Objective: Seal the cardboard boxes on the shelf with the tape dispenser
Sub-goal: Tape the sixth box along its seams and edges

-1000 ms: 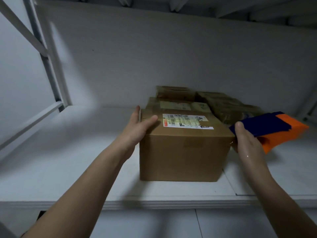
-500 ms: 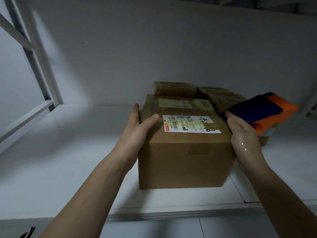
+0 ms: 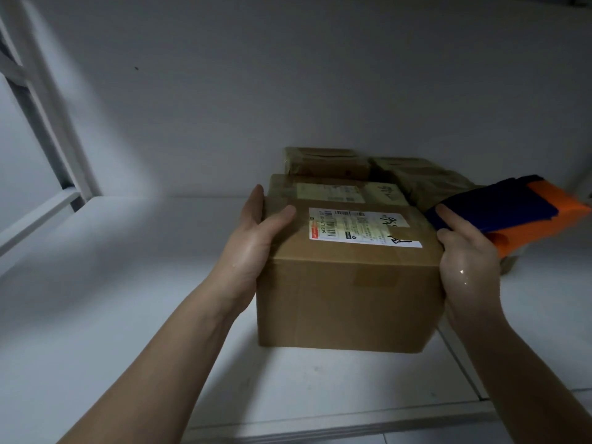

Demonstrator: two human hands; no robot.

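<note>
label [image 3: 362,227] on front box [image 3: 346,299], print unreadable

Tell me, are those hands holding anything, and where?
The left hand grips the front cardboard box at its upper left edge, thumb on top. The right hand holds the tape dispenser by its blue end, beside the box's right side.
</note>
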